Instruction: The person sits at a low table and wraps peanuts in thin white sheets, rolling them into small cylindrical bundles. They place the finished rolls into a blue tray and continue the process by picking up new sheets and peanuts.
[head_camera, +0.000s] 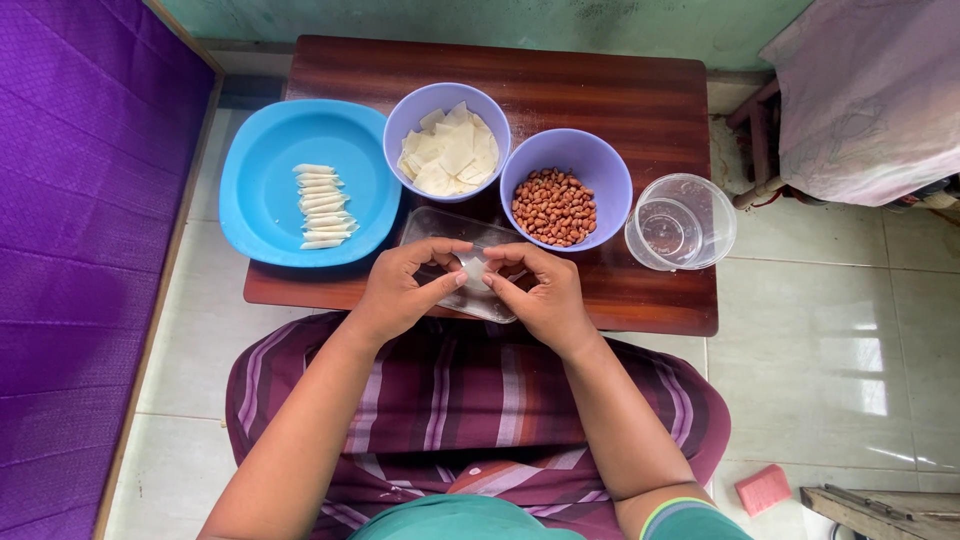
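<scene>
We observe the left hand (405, 285) and right hand (540, 292) pinched together on one small white wrapper (472, 268), fingers curled around it, above a clear tray (445, 225) on the wooden table (640, 100), near the peanut bowl (565, 190).

A home: tiled floor (800, 330), low wooden table (640, 100) with food bowls.
</scene>
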